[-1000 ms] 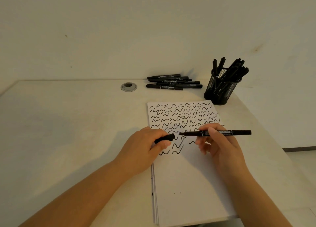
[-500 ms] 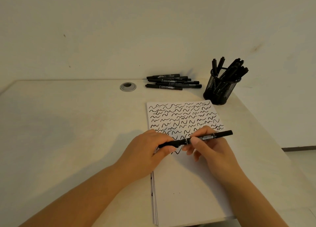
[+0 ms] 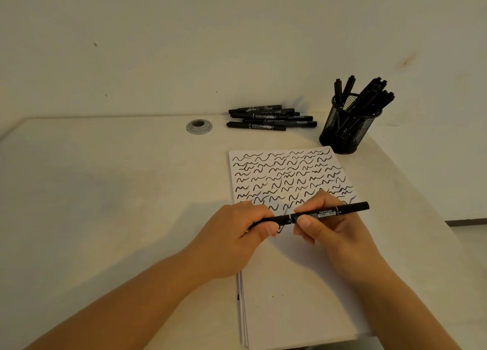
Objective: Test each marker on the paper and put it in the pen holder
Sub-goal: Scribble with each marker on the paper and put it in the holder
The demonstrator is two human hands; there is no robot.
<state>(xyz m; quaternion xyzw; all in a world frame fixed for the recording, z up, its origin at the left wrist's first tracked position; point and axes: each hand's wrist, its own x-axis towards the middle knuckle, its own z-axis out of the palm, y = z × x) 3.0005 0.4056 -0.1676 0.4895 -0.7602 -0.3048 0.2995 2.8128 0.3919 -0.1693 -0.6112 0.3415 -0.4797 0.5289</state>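
Head view: we are holding the marker [image 3: 313, 215] over the paper [image 3: 297, 291], left hand [image 3: 232, 241] gripping its cap end, right hand [image 3: 332, 228] pinching the barrel. Next we are probably carrying it to the far-right pen holder [image 3: 347, 128].

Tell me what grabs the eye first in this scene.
Both hands, left hand and right hand, hold one black marker level over the paper, whose upper half is full of black squiggles. Behind, a mesh pen holder bristles with markers, beside a loose pile of markers.
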